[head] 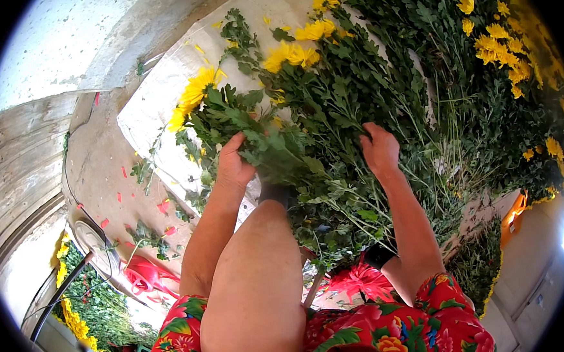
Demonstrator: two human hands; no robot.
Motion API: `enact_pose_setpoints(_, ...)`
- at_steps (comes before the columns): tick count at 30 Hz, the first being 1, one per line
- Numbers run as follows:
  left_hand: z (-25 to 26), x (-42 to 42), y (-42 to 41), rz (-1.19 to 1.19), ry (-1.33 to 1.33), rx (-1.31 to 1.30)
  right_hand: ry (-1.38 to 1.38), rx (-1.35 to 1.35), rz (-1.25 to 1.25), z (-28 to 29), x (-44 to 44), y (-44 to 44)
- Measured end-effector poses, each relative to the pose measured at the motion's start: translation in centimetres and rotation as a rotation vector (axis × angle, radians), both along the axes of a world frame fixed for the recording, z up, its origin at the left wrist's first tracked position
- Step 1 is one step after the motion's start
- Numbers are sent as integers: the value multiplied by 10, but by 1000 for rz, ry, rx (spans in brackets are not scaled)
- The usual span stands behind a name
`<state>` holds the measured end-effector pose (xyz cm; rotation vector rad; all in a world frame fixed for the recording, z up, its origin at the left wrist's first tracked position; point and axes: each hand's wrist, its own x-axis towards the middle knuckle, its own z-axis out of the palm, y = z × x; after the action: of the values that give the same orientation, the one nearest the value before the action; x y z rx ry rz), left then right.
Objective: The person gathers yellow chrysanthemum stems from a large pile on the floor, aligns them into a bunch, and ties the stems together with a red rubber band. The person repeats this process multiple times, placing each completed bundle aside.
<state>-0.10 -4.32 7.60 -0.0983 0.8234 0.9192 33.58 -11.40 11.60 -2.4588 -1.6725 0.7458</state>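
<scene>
My left hand [235,164] grips a bunch of leafy chrysanthemum stems [239,118], whose yellow flower heads [198,90] point to the upper left. The lower leaves of this bunch are blurred. To the right, my right hand [381,149] reaches into a large pile of cut chrysanthemums [335,95]. Its thumb and fingers close on a leafy stem there, with the fingertips partly hidden by foliage. Several yellow blooms [291,54] lie at the far end of the pile.
White sheeting [156,101] lies under the flowers. Red scraps and red ribbon [145,276] are on the floor at left, near a round metal base [92,236]. More chrysanthemums [101,303] stand at lower left. A red ribbon bundle [359,282] is below my bare knee [262,254].
</scene>
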Motion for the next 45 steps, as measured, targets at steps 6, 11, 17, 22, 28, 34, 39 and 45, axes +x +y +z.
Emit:
enact_pose_setpoints(6, -3, 0, -1, -25, -1, 25, 454, 167, -287, 19, 8, -19)
enact_pose_setpoints(11, 6, 5, -3, -7, -42, -18, 425, 370, -220, 49, -12, -14)
enact_pose_setpoints(17, 32, 24, 12, -49, -66, 66, 411, 541, -215, 50, -17, -2)
enact_pose_setpoints(22, 35, 30, 13, -51, -61, 140, 433, 620, -1, 74, -56, -3)
enact_pose_setpoints(28, 23, 26, 6, -97, -90, 249, 540, 520, 125, 52, -98, -11)
enact_pose_setpoints(34, 36, 35, 5, -114, 122, 85, 535, 329, 241, 57, -101, -15)
enact_pose_setpoints(39, 20, 18, -8, -55, 10, -40, 472, 338, 48, 32, -53, 12)
enact_pose_setpoints(45, 19, 7, -5, -97, -7, 36, -210, 305, -31, -18, 21, 36)
